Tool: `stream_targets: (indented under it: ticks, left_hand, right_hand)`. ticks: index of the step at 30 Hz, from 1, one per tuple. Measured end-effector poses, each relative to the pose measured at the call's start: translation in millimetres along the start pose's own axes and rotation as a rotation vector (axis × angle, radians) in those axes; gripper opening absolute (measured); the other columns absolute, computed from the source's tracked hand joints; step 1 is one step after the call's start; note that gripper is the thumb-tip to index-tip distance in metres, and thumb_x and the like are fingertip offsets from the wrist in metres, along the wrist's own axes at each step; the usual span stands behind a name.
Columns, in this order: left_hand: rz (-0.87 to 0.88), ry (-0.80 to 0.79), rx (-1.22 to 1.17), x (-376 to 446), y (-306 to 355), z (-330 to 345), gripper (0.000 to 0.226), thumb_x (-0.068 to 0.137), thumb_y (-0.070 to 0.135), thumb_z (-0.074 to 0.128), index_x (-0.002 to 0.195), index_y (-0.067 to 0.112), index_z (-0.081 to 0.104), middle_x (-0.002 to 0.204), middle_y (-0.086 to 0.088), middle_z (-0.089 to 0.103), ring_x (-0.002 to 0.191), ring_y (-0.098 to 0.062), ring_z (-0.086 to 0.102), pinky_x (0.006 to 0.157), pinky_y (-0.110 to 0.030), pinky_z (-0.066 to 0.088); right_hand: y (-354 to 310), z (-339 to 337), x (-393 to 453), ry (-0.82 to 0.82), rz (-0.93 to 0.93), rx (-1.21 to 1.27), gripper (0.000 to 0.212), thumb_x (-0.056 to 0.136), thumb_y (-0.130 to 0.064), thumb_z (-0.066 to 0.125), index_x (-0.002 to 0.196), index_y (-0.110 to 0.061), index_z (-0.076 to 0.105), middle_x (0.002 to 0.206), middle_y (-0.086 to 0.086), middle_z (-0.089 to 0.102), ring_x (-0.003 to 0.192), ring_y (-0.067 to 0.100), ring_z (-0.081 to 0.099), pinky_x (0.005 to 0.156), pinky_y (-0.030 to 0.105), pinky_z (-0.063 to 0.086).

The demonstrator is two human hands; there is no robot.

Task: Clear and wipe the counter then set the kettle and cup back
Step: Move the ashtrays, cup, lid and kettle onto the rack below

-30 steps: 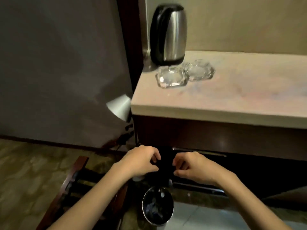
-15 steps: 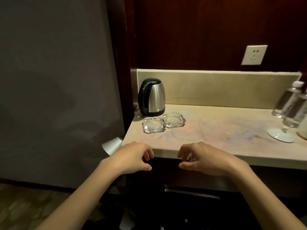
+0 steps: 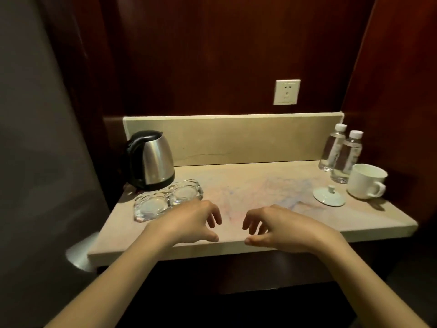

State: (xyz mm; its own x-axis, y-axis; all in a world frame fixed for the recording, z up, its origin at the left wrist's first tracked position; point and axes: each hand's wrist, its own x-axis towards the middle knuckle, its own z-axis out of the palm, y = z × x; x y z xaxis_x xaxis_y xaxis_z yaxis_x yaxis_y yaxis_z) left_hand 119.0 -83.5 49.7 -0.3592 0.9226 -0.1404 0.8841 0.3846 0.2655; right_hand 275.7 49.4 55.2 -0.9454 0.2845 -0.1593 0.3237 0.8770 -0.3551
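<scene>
Blurring ashtrays (image 3: 167,202), L hand (image 3: 189,221) maybe overlapping

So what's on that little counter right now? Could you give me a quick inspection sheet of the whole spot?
Surface: beige counter with faint coloured scribble marks in the middle.
Job's things: kettle upright at back left; white cup upright at right.
Clutter: two glass ashtrays before the kettle; white lid beside the cup; two water bottles behind it.
Hands: left hand and right hand over the front edge, fingers loosely curled, holding nothing.
Cables: nothing seen.
Surroundings: wall socket on dark wood panelling.
</scene>
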Motion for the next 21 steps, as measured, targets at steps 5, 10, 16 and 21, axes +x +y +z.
stream_targets:
  ticks: [5, 10, 16, 21]
  left_hand:
    - [0.135, -0.036, 0.023, 84, 26, -11, 0.033, 0.08, 0.036, 0.072, 0.11, 0.027, 0.062, 0.107, 0.013, 0.066, 0.093, -0.009, 0.064, 0.086, -0.035, 0.052]
    - [0.274, -0.066, 0.032, 166, 59, -18, 0.034, 0.08, 0.036, 0.071, 0.11, 0.026, 0.062, 0.107, 0.013, 0.065, 0.092, -0.01, 0.065, 0.084, -0.034, 0.052]
    - [0.398, -0.112, -0.009, 240, 100, -15, 0.03, 0.08, 0.033, 0.072, 0.107, 0.024, 0.064, 0.101, 0.012, 0.066, 0.088, -0.013, 0.066, 0.082, -0.036, 0.054]
    - [0.446, -0.131, -0.012, 292, 131, -23, 0.031, 0.081, 0.031, 0.072, 0.109, 0.021, 0.064, 0.103, 0.009, 0.069, 0.09, -0.013, 0.066, 0.081, -0.033, 0.055]
  right_hand:
    - [59, -24, 14, 0.083, 0.154, 0.018, 0.031, 0.087, -0.044, 0.063, 0.114, -0.03, 0.059, 0.107, -0.014, 0.064, 0.096, 0.005, 0.061, 0.089, 0.031, 0.052]
    - [115, -50, 20, 0.145, 0.302, 0.042, 0.033, 0.088, -0.042, 0.062, 0.117, -0.026, 0.058, 0.111, -0.01, 0.064, 0.097, 0.008, 0.061, 0.088, 0.03, 0.053]
    - [162, -63, 18, 0.185, 0.403, 0.055, 0.031, 0.088, -0.042, 0.062, 0.114, -0.024, 0.06, 0.108, -0.009, 0.065, 0.096, 0.009, 0.061, 0.088, 0.032, 0.052]
    - [203, -88, 25, 0.227, 0.461, 0.052, 0.03, 0.088, -0.039, 0.062, 0.114, -0.023, 0.059, 0.1, -0.014, 0.062, 0.099, 0.009, 0.059, 0.091, 0.029, 0.048]
